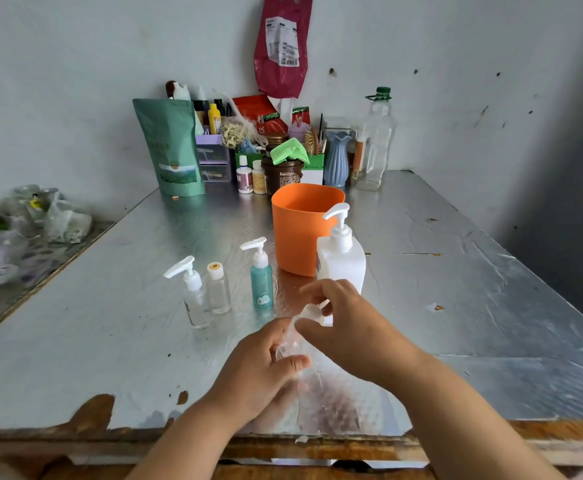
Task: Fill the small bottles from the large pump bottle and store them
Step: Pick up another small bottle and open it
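Head view, left hand [259, 372] gripping small clear bottle [285, 349], right hand [349, 323] pinching its pump top [312, 311]

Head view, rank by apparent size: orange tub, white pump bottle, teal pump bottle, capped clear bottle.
1. orange tub
2. white pump bottle, a close second; it stands nearer the camera, so this is unsure
3. teal pump bottle
4. capped clear bottle

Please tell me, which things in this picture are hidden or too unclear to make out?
All in the head view.
1. Small clear bottle: mostly covered by the left hand and the right hand, which pinches its pump cap; fill level cannot be told.
2. Orange cup: its own wall hides the inside.
3. Large pump bottle: lower front is behind the right hand.
4. Label on the red bag: print too small.
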Demonstrator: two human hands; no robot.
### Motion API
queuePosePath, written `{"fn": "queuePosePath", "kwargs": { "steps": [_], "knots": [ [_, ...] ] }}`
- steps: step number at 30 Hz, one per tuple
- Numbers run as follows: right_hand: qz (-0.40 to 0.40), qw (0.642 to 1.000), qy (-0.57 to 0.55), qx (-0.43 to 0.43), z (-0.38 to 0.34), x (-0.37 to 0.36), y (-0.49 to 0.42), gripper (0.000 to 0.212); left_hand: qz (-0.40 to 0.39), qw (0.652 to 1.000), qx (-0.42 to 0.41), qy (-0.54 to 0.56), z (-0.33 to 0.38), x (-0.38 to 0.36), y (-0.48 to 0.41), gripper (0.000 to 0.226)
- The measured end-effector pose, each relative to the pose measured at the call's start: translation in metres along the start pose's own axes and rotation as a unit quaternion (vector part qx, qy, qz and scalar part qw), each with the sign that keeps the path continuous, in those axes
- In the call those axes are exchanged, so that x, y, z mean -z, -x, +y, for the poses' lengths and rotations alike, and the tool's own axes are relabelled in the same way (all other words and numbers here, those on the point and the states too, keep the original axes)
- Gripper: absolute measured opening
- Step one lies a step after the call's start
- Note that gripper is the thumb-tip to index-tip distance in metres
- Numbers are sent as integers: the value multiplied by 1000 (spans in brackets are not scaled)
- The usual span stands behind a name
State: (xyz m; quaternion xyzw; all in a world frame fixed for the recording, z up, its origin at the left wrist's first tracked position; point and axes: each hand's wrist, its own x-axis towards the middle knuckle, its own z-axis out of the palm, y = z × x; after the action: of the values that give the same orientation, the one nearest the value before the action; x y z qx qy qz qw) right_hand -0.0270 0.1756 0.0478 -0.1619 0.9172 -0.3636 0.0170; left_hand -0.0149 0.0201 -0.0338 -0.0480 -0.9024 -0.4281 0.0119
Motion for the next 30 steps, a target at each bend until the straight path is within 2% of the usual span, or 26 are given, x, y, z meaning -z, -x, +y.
{"fn": "queuePosePath", "kwargs": {
  "steps": [3, 7, 11, 14, 16, 20, 24, 26, 30],
  "knots": [
    [16, 1000, -11, -6, 1, -1, 1, 20, -1, 1000, -4, 10, 1, 1, 1, 49],
    [-8, 1000, -10, 21, -2, 0, 3, 36, -1, 1000, -4, 0, 3, 1, 2, 42],
    [22, 1000, -15, 4, 0, -4, 1, 19, -2, 1000, -6, -6, 5, 1, 3, 43],
    [-9, 999, -9, 31, -3, -3, 2, 33, -4, 1000, -9, 2, 2, 2, 1, 44],
    [-1, 1000, -13, 18, -3, -3, 2, 35, -4, 1000, -9, 7, 1, 1, 1, 44],
    [32, 999, -25, 1, 1, -6, 1, 15, -5, 1000, -13, 9, 0, 1, 0, 49],
    [31, 998, -61, 12, 1, -3, 1, 28, -3, 1000, -7, 8, -1, 0, -1, 46],
    [71, 991, -115, 16, -1, -1, 0, 26, -4, 1000, -7, 17, -4, 0, -1, 48],
    [239, 947, -217, -5, 7, 10, -5, 24, -8, 999, -8, 46, -5, 0, -1, 49]
  ]
}}
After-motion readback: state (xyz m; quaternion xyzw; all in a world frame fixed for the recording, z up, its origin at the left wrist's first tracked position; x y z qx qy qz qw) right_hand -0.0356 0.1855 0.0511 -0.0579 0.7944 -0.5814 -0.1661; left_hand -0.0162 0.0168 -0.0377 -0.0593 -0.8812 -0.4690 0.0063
